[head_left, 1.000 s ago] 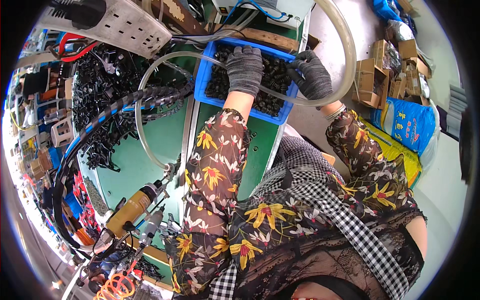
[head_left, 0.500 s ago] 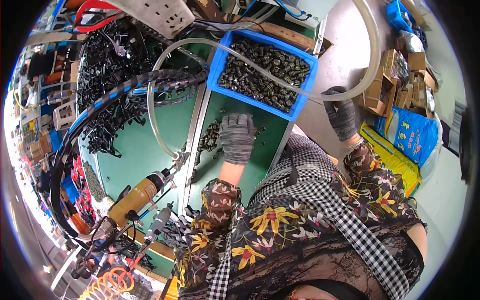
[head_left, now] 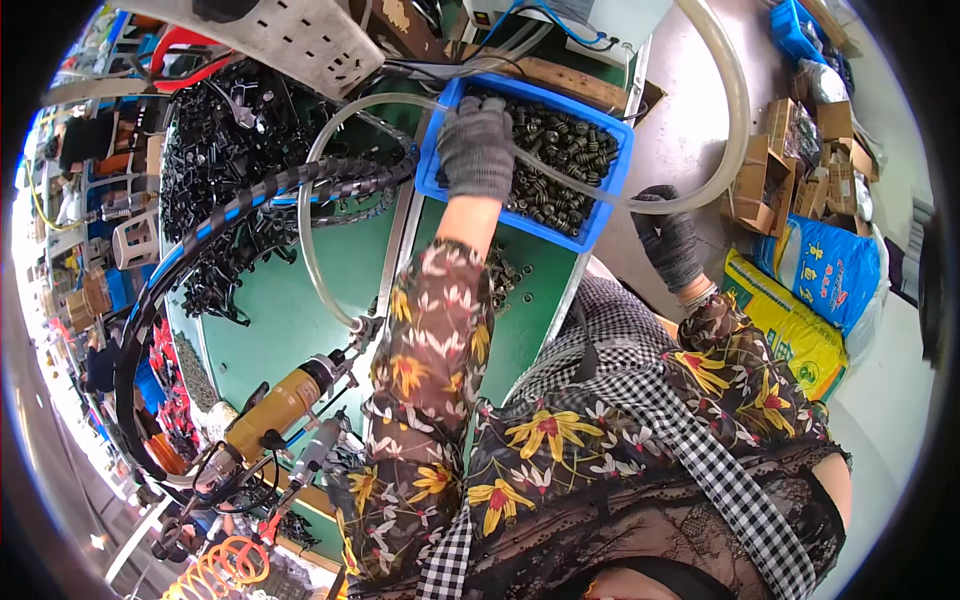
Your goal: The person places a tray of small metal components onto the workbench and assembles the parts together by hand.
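Note:
My left hand (head_left: 476, 150), in a dark grey knitted glove, reaches over the left part of a blue plastic bin (head_left: 592, 228). Its fingers point down into the small dark ribbed metal fittings (head_left: 555, 150) that fill the bin. The palm side and whatever may be under the fingers are hidden. My right hand (head_left: 668, 240), gloved the same way, hangs to the right of the table, just below a clear hose (head_left: 738, 130). Its fingers are loosely bent and apart, with nothing visible in them. A few loose fittings (head_left: 505, 275) lie on the green tabletop (head_left: 525, 325) beside my left forearm.
Black plastic parts (head_left: 220, 170) are heaped at the left. A brass-coloured cylinder tool (head_left: 280, 400) stands with hoses near the table's metal divider. A perforated metal plate (head_left: 310, 40) overhangs the far left. Cardboard boxes (head_left: 755, 185) and blue and yellow sacks (head_left: 800, 320) lie at the right.
My left hand has moved away from me, off the loose fittings on the tabletop and into the blue bin. My right hand has shifted slightly left and toward me.

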Motion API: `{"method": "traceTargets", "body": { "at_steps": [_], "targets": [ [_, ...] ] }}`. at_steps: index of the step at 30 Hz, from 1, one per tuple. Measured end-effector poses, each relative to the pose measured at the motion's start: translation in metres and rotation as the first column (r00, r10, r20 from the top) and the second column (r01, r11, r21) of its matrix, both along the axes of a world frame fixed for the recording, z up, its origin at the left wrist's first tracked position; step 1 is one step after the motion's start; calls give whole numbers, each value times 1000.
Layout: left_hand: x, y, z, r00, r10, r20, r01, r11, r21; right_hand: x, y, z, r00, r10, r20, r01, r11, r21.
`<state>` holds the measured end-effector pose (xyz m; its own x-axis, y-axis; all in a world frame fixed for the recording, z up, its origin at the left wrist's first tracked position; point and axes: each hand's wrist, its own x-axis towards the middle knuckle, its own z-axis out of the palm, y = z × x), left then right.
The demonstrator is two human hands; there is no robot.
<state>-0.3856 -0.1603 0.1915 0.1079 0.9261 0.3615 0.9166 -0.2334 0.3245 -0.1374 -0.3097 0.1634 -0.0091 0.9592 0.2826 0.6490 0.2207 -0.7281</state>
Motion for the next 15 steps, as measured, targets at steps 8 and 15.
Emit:
{"method": "traceTargets", "body": {
  "at_steps": [8, 15],
  "targets": [
    [22, 35, -5, 933, -183, -310, 66, 934, -352, 7, -10, 0, 1000, 4, 28, -3, 999, -53],
    [16, 36, -10, 882, -212, -421, 27, 914, -406, 6, -15, -12, 1000, 2, -14, -4, 988, -155]
  ]
}}
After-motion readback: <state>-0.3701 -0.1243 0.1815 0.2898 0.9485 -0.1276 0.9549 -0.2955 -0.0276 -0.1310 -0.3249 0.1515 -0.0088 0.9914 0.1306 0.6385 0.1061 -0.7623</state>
